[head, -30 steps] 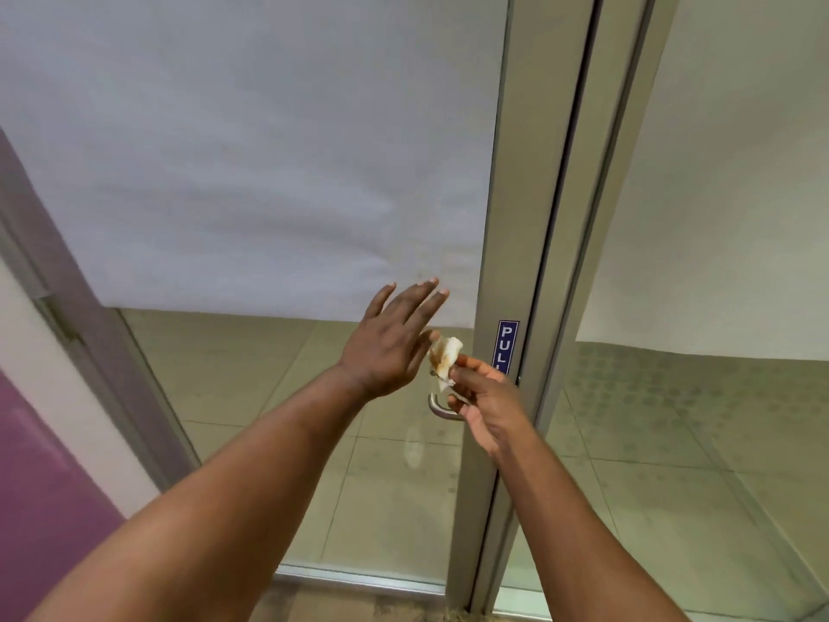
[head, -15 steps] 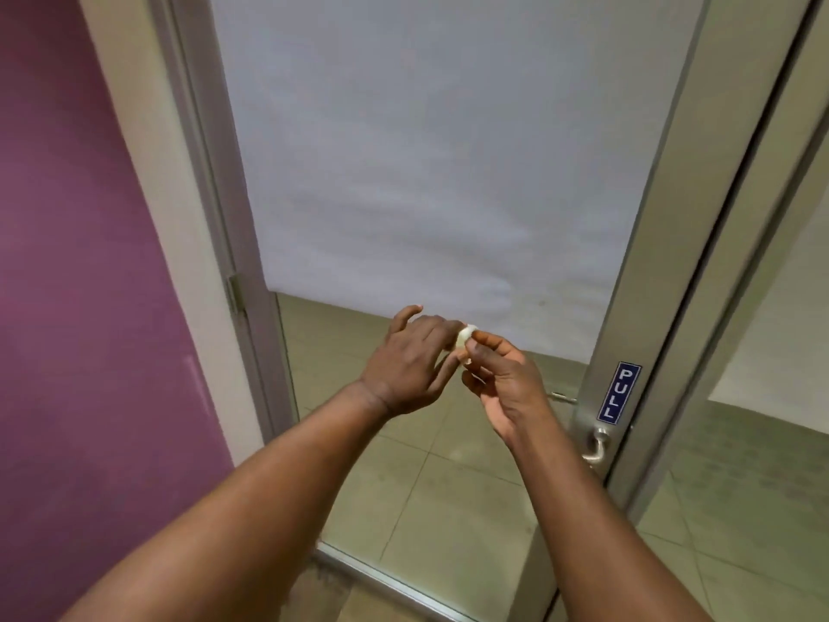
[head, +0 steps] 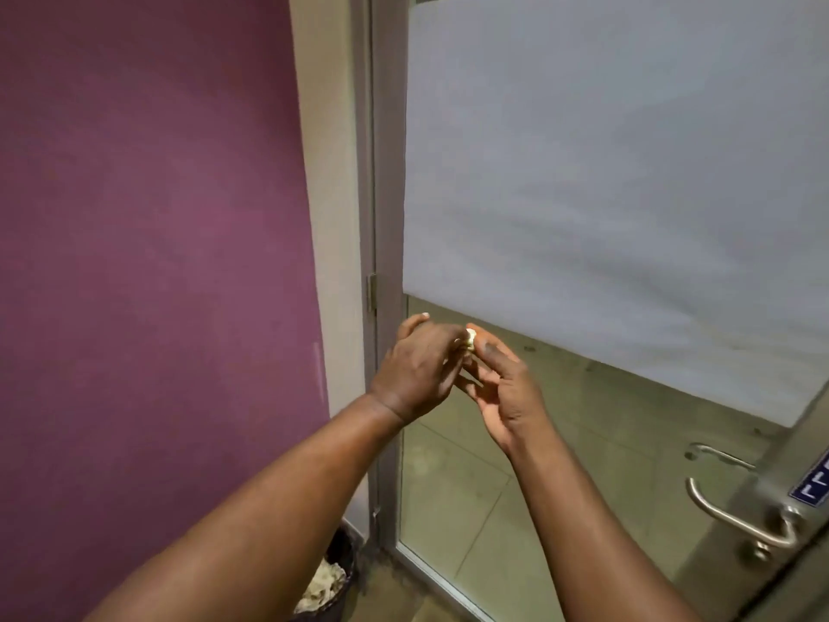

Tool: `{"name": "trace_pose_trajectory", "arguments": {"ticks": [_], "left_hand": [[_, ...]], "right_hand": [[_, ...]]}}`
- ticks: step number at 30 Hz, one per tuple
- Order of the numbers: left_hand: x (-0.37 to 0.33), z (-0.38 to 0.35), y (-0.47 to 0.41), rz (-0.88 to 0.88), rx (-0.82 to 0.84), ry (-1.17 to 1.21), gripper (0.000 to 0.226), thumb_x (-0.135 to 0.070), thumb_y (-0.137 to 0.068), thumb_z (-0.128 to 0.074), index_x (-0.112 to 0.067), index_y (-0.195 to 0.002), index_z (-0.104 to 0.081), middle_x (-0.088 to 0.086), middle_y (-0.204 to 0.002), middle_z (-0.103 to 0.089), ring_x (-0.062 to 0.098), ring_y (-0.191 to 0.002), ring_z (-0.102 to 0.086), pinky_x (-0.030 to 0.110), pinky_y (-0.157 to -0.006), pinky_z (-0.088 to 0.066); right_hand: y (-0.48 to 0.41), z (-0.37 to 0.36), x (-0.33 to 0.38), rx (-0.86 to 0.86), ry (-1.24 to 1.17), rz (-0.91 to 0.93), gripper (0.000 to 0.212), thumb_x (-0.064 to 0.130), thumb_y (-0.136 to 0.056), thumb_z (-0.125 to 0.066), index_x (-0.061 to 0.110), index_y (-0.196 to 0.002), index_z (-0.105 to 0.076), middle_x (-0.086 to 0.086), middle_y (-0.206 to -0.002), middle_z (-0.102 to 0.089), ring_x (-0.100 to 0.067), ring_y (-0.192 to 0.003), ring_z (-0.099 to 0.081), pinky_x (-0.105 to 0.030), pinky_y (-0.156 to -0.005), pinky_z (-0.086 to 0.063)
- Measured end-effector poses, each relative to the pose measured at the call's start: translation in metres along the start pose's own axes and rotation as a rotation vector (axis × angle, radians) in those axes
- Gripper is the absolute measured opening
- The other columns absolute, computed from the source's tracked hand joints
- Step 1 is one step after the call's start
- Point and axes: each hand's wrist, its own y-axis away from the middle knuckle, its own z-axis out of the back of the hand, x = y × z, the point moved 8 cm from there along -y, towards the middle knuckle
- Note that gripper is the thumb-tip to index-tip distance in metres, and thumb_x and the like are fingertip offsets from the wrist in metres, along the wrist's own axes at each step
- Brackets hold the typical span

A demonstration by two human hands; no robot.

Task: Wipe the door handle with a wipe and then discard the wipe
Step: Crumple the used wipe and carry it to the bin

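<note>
The small white wipe (head: 470,339) is balled up between the fingertips of both hands, in front of the glass door. My left hand (head: 417,370) curls over it from the left, and my right hand (head: 502,388) pinches it from the right. Most of the wipe is hidden by the fingers. The metal lever door handle (head: 735,518) sits far to the lower right on the door frame, well apart from both hands.
A dark waste bin (head: 329,585) holding crumpled paper stands on the floor at the bottom, under my left forearm, against the purple wall (head: 148,262). The glass door (head: 605,172) carries a frosted panel, and a blue sign (head: 814,482) sits by the handle.
My view has swung left, away from the handle toward the purple wall and the bin. My right hand left the handle, my left hand joined it, and the wipe is now balled between them.
</note>
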Motion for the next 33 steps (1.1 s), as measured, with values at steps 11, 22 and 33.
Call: {"name": "trace_pose_trajectory", "arguments": {"ticks": [11,22,33], "left_hand": [[0.135,0.078,0.059,0.196,-0.086,-0.075,0.023,-0.023,-0.094,-0.067,-0.016,-0.116,-0.068,-0.001,-0.102,-0.072,0.015,-0.097,-0.059,0.029,-0.096,-0.041],[0.274,0.098,0.135,0.874,-0.209,0.105,0.018,-0.034,-0.098,-0.063,-0.029,-0.11,-0.074,-0.016,-0.095,-0.074,-0.004,-0.086,-0.065,0.012,-0.067,-0.048],[0.349,0.05,0.217,1.235,-0.329,0.095,0.013,-0.022,-0.093,-0.068,-0.022,-0.099,-0.08,-0.009,-0.096,-0.073,0.004,-0.087,-0.068,0.028,-0.08,-0.054]], "right_hand": [[-0.048,-0.124,-0.097,0.073,0.097,0.016,0.019,0.006,-0.089,-0.072,0.003,-0.107,-0.075,-0.017,-0.093,-0.079,-0.025,-0.083,-0.077,-0.028,-0.071,-0.059],[-0.111,-0.2,-0.199,0.278,0.37,-0.014,0.04,-0.001,-0.086,-0.066,0.018,-0.12,-0.075,0.0,-0.107,-0.079,-0.016,-0.099,-0.074,-0.025,-0.078,-0.058],[-0.161,-0.195,-0.304,0.378,0.489,-0.154,0.015,0.01,-0.088,-0.076,0.006,-0.103,-0.076,-0.01,-0.093,-0.078,-0.014,-0.074,-0.071,-0.03,-0.075,-0.061]]}}
